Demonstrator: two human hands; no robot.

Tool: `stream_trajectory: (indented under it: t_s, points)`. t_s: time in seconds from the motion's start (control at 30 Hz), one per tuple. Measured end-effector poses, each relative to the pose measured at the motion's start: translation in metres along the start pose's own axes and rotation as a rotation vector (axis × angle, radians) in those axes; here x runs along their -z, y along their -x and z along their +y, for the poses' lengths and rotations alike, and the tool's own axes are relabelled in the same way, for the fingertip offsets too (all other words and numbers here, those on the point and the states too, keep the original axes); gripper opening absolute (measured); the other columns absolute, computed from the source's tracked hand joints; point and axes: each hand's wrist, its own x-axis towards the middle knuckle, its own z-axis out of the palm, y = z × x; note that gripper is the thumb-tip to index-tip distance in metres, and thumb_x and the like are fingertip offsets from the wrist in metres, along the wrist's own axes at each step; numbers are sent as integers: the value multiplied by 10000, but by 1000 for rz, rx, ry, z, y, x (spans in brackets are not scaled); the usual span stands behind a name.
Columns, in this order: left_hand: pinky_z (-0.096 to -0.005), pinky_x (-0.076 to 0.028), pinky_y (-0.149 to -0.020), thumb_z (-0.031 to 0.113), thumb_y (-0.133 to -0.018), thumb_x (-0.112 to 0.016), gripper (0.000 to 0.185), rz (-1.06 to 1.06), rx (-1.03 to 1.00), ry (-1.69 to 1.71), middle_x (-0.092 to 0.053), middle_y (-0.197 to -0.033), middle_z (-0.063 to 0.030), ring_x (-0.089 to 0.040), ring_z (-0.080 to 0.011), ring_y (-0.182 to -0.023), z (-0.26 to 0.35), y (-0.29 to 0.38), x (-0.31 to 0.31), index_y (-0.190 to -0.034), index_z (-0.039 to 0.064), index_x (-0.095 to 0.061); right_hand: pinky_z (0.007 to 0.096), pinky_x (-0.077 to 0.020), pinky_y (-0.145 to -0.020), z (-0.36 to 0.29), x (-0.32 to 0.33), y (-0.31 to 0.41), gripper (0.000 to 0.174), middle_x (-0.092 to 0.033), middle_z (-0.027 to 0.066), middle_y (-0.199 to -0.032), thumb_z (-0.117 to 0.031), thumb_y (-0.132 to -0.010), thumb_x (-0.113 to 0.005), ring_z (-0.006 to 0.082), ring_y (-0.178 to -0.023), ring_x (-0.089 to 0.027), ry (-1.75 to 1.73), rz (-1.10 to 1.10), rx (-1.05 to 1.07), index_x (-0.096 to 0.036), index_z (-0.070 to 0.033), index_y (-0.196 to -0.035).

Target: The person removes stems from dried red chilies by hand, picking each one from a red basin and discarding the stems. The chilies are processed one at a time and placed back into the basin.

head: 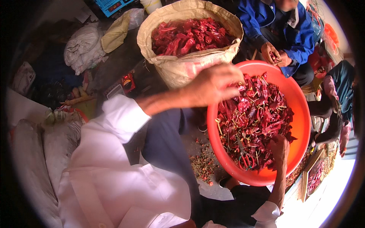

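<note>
A red plastic basin (303,114) holds a heap of dried red chili peppers (256,114), many with pale stems. My left hand (218,82), blurred, hangs over the basin's left rim with bent fingers; whether it holds a pepper cannot be told. At the heap's lower right is my right hand (280,145), its fingers curled against the peppers, their tips hidden. Red-handled scissors (246,162) lie on the heap near the lower rim. Just beyond my left hand stands a large woven sack (191,64), its edge rolled down, filled with dried red peppers (194,37).
Across the basin sits a person in a blue jacket (302,42), hands cupping small pieces. Another person's legs (343,88) show at right. Stems and scraps (202,165) litter the floor by the basin. Bundled sacks (84,47) and a blue crate (112,7) lie at upper left.
</note>
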Motion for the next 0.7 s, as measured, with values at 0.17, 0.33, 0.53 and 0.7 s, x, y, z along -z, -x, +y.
stream_trajectory:
  t_s: [0.17,0.33,0.53,0.7]
  points:
    - [-382,-551,-953,262,-984,-688,348,-305,365,616,-684,-1166,-155,-682,-232,-1091,35,8,-72,-1201,-9,-666,324,-480,-646,-47,32,-15,129,-629,42,-731,-134,-893,-662,163,-682,-609,-693,40,-291,-638,-36,-974]
    - [-328,-569,-784,338,-1009,-652,431,-336,515,956,-730,-1043,-134,-694,-152,-892,47,-7,-135,-1249,-19,-620,310,-550,-643,-75,22,-13,19,-628,57,-860,-52,-984,-605,163,-752,-652,-1656,-32,-397,-618,-40,-991]
    - [-283,-534,-878,294,-1030,-632,434,-277,651,884,-727,-1066,-56,-654,-119,-1007,51,-16,-160,-1358,20,-562,365,-615,-868,-88,20,-5,67,-699,79,-1031,-48,-1006,-610,206,-959,-717,-1608,-299,-432,-603,-36,-1071]
    - [-324,-510,-961,266,-1040,-603,367,-270,591,826,-736,-1086,-73,-659,-135,-1035,47,-16,-155,-1303,11,-594,305,-559,-864,-106,23,-6,121,-681,44,-1020,-80,-973,-657,129,-926,-659,-1370,-133,-381,-626,-23,-1076]
